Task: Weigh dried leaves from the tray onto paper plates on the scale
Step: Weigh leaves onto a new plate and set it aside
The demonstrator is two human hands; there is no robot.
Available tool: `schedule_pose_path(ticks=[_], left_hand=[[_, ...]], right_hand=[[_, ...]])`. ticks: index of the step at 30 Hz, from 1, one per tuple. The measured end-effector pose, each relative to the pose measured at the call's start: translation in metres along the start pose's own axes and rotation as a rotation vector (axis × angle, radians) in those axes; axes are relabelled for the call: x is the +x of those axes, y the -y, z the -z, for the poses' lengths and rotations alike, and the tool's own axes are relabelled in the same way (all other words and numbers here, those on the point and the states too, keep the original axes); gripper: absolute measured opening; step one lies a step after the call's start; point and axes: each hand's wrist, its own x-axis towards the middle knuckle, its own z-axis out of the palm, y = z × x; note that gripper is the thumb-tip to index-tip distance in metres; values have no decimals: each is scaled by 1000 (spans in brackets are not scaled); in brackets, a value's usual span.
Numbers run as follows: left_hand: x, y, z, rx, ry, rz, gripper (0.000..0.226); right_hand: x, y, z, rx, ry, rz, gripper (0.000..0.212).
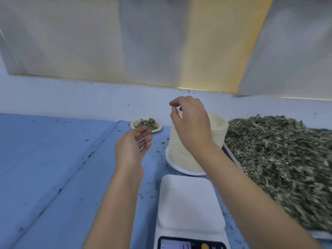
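A white scale [188, 200] stands near the front with nothing on its platform; its display shows at the bottom edge. Behind it rises a tall stack of paper plates [181, 151]. My right hand [192, 123] hovers over the stack's top with its fingers bent and a gap between thumb and forefinger; I see nothing in it. A small paper plate [133, 125] with a heap of dried leaves sits at the back. Just in front of it, my left hand [133, 146] is held palm up, loosely curled and holding nothing. The tray of dried leaves [280, 159] fills the right side.
The blue table surface [53, 150] stretches to the left, with leaf crumbs scattered on it and a seam running diagonally. A pale wall and a panel close off the back. The tray's metal rim [231, 155] lies close to the plate stack.
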Motion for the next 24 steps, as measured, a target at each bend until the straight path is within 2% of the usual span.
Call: schedule_pose_path(ticks=[3, 7, 17, 24], left_hand=[[-16, 5, -3, 6, 11, 9, 23], [-23, 7, -8, 11, -2, -4, 24], [-28, 16, -16, 75, 17, -20, 25], [-31, 27, -19, 111, 36, 2, 26]], right_hand=[[-4, -24, 19, -242, 172, -8, 35], [-14, -37, 22, -346, 333, -46, 30], [-16, -44, 12, -354, 308, -31, 31], [-17, -49, 6, -326, 225, 42, 30]])
